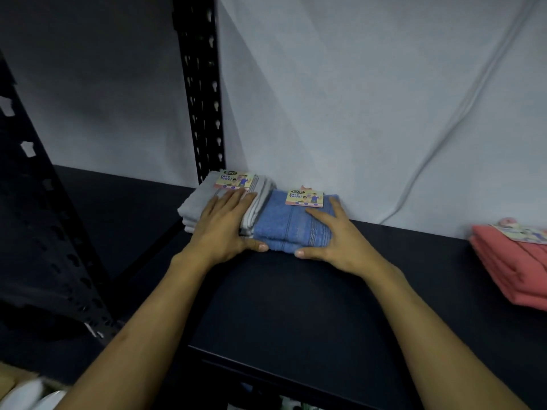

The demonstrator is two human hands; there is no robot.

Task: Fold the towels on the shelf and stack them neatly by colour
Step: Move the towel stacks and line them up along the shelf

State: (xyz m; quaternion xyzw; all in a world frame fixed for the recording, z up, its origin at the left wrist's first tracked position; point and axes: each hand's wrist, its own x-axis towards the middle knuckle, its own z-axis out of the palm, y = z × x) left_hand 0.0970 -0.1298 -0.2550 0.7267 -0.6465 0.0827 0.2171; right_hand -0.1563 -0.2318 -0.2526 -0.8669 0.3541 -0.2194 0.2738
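A folded blue towel stack [284, 224] with a paper label lies on the dark shelf [296, 306], near the back wall. Touching its left side is a folded grey towel stack [196, 202], also labelled. My left hand [225, 229] lies flat across the grey stack's right part, thumb against the blue stack's front left corner. My right hand [331, 235] rests on the blue stack's right end, fingers straight, thumb at its front edge. A folded pink towel stack [512, 267] sits at the far right of the shelf.
A black perforated shelf upright [202, 93] stands behind the grey stack, and another slanted post [44, 202] runs down the left. A white cloth backdrop [370, 99] hangs behind the shelf. Pale objects [26, 395] show at the bottom left.
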